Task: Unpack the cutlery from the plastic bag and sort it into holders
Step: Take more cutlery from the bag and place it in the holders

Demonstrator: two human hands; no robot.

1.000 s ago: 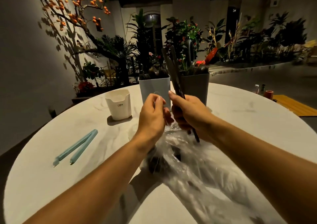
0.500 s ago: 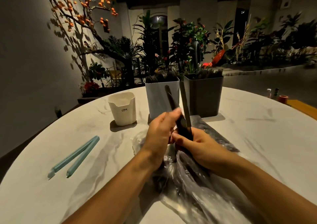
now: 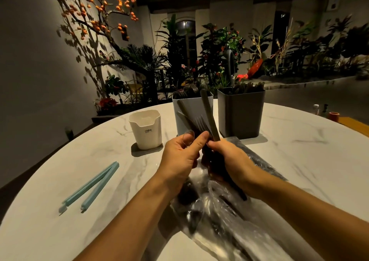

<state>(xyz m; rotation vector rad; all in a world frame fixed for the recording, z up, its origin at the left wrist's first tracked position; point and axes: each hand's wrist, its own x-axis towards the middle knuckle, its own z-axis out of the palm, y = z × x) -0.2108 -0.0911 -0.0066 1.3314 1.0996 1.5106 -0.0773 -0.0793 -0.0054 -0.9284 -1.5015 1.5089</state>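
Gripping the cutlery bunch [image 3: 207, 120], both hands, now lower, fork tines newly showing.

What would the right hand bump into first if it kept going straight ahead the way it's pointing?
Probably the pale grey holder. The right hand grips cutlery whose tips angle up toward that holder's front wall, just beyond. The dark grey holder stands further right. Depth is hard to judge from one view.

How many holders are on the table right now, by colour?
White holder: 1
Light grey holder: 1
Dark grey holder: 1
Total: 3
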